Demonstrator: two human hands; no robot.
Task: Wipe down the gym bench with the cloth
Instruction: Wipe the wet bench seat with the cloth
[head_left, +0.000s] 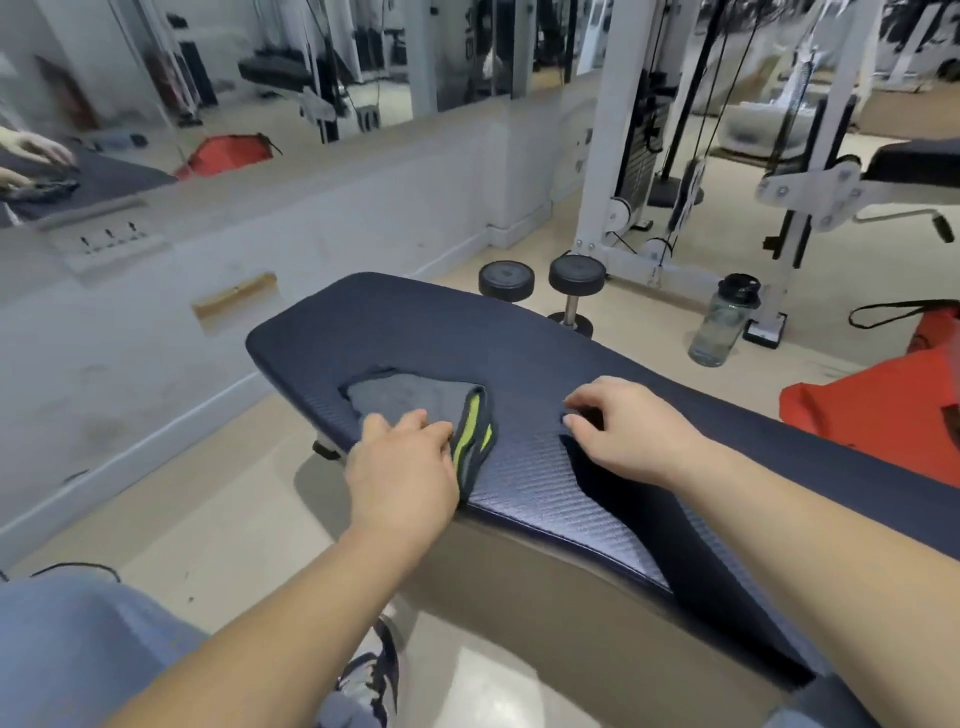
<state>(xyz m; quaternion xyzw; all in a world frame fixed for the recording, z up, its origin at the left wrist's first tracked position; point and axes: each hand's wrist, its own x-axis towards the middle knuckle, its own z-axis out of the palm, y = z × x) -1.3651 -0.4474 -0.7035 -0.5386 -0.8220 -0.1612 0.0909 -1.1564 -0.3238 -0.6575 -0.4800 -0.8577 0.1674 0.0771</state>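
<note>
A dark navy padded gym bench (519, 343) with a textured top runs from the centre to the right edge. On its near-left part lies a folded grey cloth (415, 397) with yellow-green stripes. My left hand (402, 462) presses flat on the near end of the cloth, fingers together on top of it. My right hand (628, 431) rests on the bare bench pad to the right of the cloth, fingers curled, fingertips touching the pad, holding nothing.
Two black dumbbells (540, 283) stand on the floor beyond the bench. A clear water bottle (724, 319) and a red bag (883, 405) sit at the right. A white cable machine (675, 156) stands behind. A mirror wall (208, 104) runs along the left.
</note>
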